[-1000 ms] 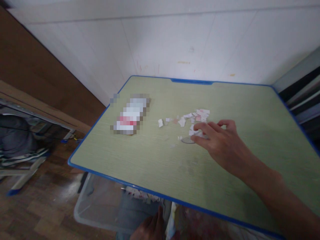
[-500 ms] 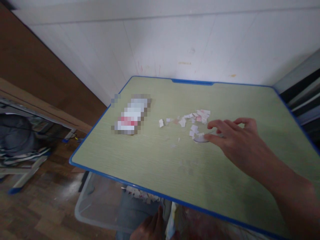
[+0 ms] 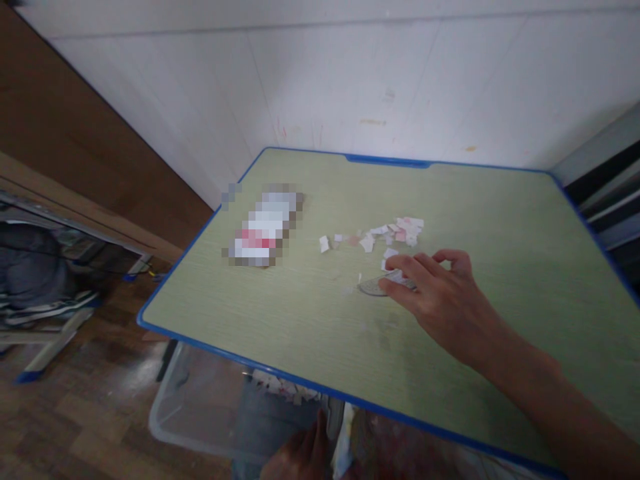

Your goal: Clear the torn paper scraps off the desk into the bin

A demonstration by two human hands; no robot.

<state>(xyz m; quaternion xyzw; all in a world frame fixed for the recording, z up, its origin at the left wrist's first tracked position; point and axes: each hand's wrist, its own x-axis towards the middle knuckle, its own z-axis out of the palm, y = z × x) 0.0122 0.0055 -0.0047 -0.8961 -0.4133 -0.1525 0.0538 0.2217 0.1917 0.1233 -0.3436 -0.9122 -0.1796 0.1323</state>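
Count: 1 worktop (image 3: pixel 310 333), green with blue edging. 1 clear flat semicircular piece (image 3: pixel 373 287) on it. 1 scatter of small paper scraps (image 3: pixel 395 232), white and pink, roughly fifteen to twenty, too small and blurred for an exact number. 1 blurred-out packet (image 3: pixel 263 228). 1 clear plastic bin (image 3: pixel 200 407) below the front edge. 2 hands: right hand (image 3: pixel 440 303), left hand (image 3: pixel 300 457).

- Clear plastic protractor (image 3: pixel 373 287): a flat, see-through half-disc lying on the green desk top (image 3: pixel 310 320), its right part covered by the fingertips (image 3: pixel 395 277) of the right hand (image 3: pixel 440 300).
- Paper scraps (image 3: pixel 395 232): small torn white and pink pieces, lying flat in a loose band on the desk top just beyond the protractor, a few touching the fingertips.
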